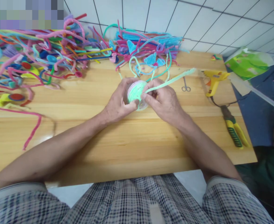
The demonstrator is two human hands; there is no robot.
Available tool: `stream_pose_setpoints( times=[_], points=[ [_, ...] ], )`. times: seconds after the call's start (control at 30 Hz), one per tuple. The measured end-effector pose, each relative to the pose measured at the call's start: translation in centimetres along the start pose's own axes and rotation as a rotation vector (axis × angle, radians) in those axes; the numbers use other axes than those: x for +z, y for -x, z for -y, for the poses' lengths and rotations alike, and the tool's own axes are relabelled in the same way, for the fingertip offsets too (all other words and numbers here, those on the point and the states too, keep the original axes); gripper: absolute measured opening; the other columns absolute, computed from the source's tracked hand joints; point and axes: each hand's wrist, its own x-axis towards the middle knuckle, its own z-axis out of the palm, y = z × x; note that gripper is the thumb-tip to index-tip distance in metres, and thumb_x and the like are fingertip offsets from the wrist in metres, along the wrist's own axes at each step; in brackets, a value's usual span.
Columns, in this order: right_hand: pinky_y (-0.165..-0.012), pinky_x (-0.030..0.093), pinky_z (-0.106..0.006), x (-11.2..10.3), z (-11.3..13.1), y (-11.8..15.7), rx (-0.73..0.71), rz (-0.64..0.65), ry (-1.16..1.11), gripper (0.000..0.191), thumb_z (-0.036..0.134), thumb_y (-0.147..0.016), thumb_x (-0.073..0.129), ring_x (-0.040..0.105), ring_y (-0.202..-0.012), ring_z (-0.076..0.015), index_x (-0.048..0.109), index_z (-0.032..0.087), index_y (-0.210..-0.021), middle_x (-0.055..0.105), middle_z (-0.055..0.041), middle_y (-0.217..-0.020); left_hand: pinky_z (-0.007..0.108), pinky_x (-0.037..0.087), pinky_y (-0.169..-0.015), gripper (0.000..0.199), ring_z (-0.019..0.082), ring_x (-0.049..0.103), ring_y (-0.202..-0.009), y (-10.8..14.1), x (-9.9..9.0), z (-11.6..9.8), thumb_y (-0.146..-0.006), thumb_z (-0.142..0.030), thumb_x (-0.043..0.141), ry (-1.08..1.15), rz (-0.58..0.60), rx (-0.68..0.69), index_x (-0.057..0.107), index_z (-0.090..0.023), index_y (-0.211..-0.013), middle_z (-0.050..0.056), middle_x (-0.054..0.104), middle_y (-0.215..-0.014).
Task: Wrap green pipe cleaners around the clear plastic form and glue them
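Observation:
A round ball [137,91], partly wrapped in mint green and pale pink fuzzy stems, is held above the wooden table near its middle. My left hand [120,104] curves around the ball's left side, its thumb on the front. On the right, my right hand [162,99] pinches a light green fuzzy stem [174,78] against the ball. The stem's free end points up to the right. Part of the ball's lower right looks clear and unwrapped. My palms and some fingertips are hidden.
Heaps of colourful stems [64,53] lie at the back left, more stems [148,40] at back centre. Scissors [186,85], a yellow glue gun [213,81] and yellow-green pliers [233,127] lie right. A green bag [249,63] and a seated person's dark clothing [265,177] are beyond the right edge.

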Motion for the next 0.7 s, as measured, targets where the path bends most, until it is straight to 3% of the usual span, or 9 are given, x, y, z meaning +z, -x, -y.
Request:
stream_pose_setpoints(
  times=[0.33, 0.4, 0.53, 0.7],
  points=[
    [-0.090, 0.060, -0.043, -0.15, 0.37, 0.04, 0.033, 0.004, -0.012, 0.019, 0.046, -0.108, 0.078, 0.068, -0.091, -0.0246, 0.072, 0.029, -0.103, 0.075, -0.0027, -0.097, 0.064, 0.058, -0.131, 0.072, 0.038, 0.069, -0.148, 0.37, 0.19, 0.58, -0.107, -0.073, 0.073, -0.109, -0.046, 0.043, 0.053, -0.028, -0.159, 0.016, 0.067, -0.159],
    [-0.089, 0.060, -0.043, -0.14, 0.40, 0.05, 0.033, 0.000, -0.013, 0.020, 0.047, -0.108, 0.078, 0.068, -0.090, -0.0244, 0.072, 0.029, -0.103, 0.074, -0.0024, -0.096, 0.062, 0.062, -0.127, 0.070, 0.037, 0.071, -0.144, 0.28, 0.10, 0.38, -0.107, -0.073, 0.073, -0.114, -0.030, 0.045, 0.054, -0.030, -0.158, 0.014, 0.068, -0.156],
    [-0.087, 0.058, -0.041, -0.21, 0.52, 0.05, 0.029, 0.000, -0.014, 0.016, 0.043, -0.106, 0.078, 0.067, -0.087, -0.0235, 0.072, 0.029, -0.102, 0.074, -0.0021, -0.095, 0.055, 0.069, -0.115, 0.067, 0.032, 0.075, -0.134, 0.05, -0.04, 0.07, -0.108, -0.078, 0.071, -0.102, -0.008, 0.034, 0.052, -0.033, -0.154, 0.007, 0.070, -0.147],
    [-0.086, 0.055, -0.039, -0.20, 0.96, -0.03, 0.031, 0.004, -0.007, 0.011, 0.034, -0.102, 0.079, 0.067, -0.088, -0.0227, 0.071, 0.027, -0.099, 0.073, -0.0010, -0.092, 0.056, 0.066, -0.118, 0.073, 0.033, 0.073, -0.136, 0.13, 0.23, 0.37, -0.106, -0.079, 0.071, -0.135, -0.034, 0.050, 0.051, -0.029, -0.155, 0.012, 0.068, -0.148]
  ],
)
